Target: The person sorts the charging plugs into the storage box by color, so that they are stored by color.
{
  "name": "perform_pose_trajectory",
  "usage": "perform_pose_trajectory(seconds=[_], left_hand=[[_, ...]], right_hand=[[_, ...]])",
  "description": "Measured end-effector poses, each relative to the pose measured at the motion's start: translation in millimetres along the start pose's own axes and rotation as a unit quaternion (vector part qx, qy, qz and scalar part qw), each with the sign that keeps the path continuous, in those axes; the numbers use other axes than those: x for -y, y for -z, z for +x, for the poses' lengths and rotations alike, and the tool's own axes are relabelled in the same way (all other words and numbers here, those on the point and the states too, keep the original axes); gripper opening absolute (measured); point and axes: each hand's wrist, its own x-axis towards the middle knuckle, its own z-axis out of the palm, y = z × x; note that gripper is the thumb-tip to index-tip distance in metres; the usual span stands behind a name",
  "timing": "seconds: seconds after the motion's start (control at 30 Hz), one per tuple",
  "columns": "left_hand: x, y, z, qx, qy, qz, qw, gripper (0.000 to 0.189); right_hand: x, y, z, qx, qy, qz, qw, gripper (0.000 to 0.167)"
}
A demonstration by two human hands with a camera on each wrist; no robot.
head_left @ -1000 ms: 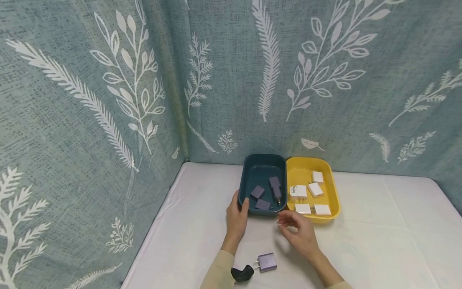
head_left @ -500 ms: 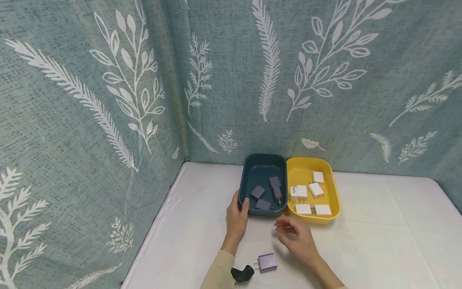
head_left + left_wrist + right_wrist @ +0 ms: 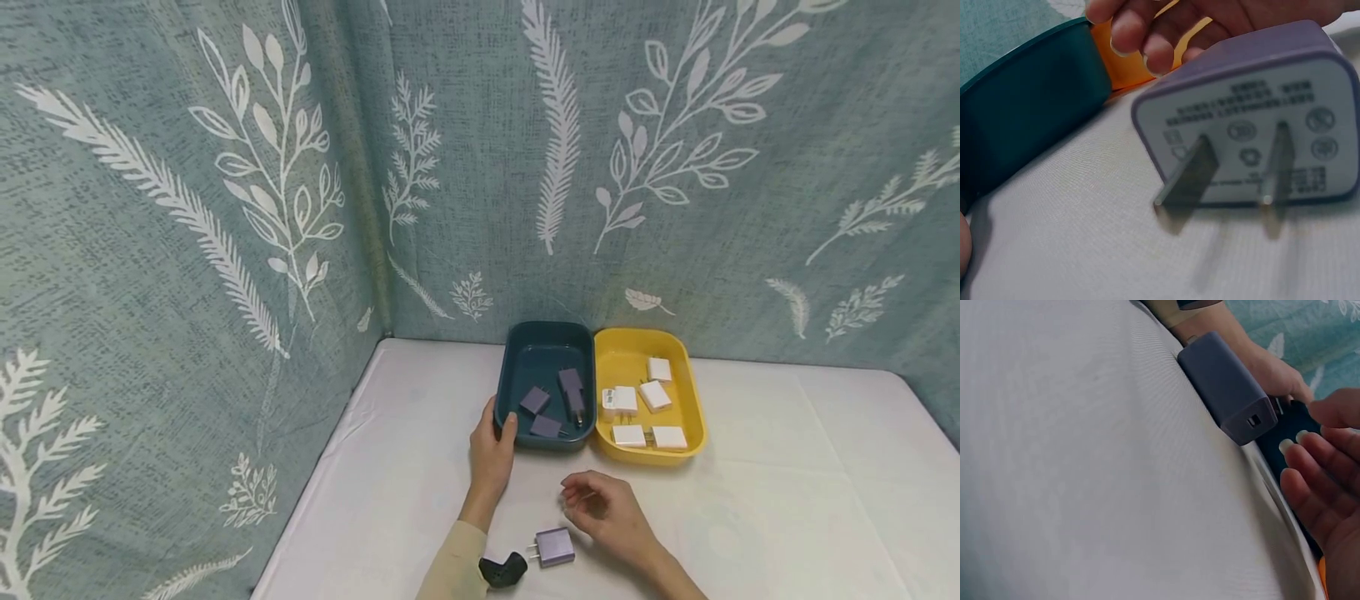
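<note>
In the head view my left hand holds the near left corner of the dark teal tray, thumb at its front and fingers along its side. Several purple-grey chargers lie inside it. My right hand, fingers loosely bent around nothing, hovers over the table in front of the trays. Just left of and nearer than this hand, a purple charger lies on the cloth, prongs pointing left. The left wrist view shows its pronged white face up close; in the right wrist view its USB port faces the right hand.
A yellow tray with several white chargers stands against the teal tray's right side. The black wrist camera is by the left sleeve. A patterned curtain hangs behind the white table.
My right hand has drawn back from the trays' front edge toward the purple charger on the table. My left hand has stayed at the teal tray.
</note>
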Motion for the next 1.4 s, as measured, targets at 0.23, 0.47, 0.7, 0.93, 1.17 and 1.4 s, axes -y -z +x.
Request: perform_pose_trajectory(seconds=[0.23, 0.47, 0.7, 0.93, 1.17, 1.4], left_hand=[[-0.5, 0.6, -0.8, 0.002, 0.004, -0.001, 1.0, 0.049], [0.5, -0.2, -1.3, 0.004, 0.001, -0.003, 1.0, 0.048], [0.4, -0.6, -1.3, 0.004, -0.002, 0.001, 1.0, 0.049], [2.0, -0.8, 0.0, 0.01, 0.012, 0.001, 0.9999, 0.05], [1.7, -1.0, 0.4, 0.008, 0.001, 0.002, 1.0, 0.049], [3.1, -1.5, 0.7, 0.008, 0.01, 0.005, 0.9999, 0.05]], right_hand=[[-6.5, 0.7, -1.0, 0.036, -0.03, 0.025, 0.9986, 0.031], [-6.1, 1.8, -2.8, 0.082, -0.069, 0.036, 0.9936, 0.033], [-5.6, 3.9, -4.2, 0.127, -0.078, 0.05, 0.9876, 0.04], [-7.5, 7.3, -3.8, 0.165, -0.076, 0.052, 0.9821, 0.049], [-8.5, 8.9, -3.6, 0.191, -0.048, 0.041, 0.9796, 0.053], [-8.7, 7.7, -5.7, 0.186, -0.024, 0.027, 0.9819, 0.051]])
